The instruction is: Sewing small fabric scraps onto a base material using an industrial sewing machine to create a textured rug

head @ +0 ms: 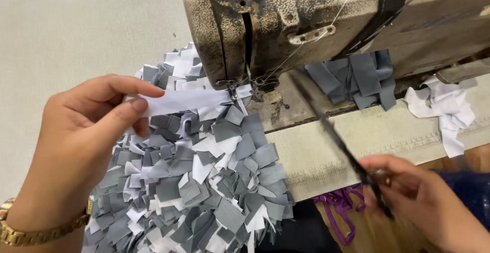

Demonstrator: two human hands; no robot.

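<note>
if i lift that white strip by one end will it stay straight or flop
Probably flops: the white strip looks like thin cloth, held taut only between the left hand and the sewing machine. Likely very light, like the curling scraps on the mat.

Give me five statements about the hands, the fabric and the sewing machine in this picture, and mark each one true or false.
1. The left hand pinches a white fabric strip that runs to the needle area of the sewing machine. True.
2. The right hand is empty. False: it holds dark scissors, blurred in this view.
3. The ruffled piece under the machine is made of grey and white patches. True.
4. A gold-coloured wristband sits on the right wrist. False: it is on the left wrist.
5. The loose grey strips lie in front of the left hand. False: they lie behind the machine's arm, beside the loose white strips.
</note>
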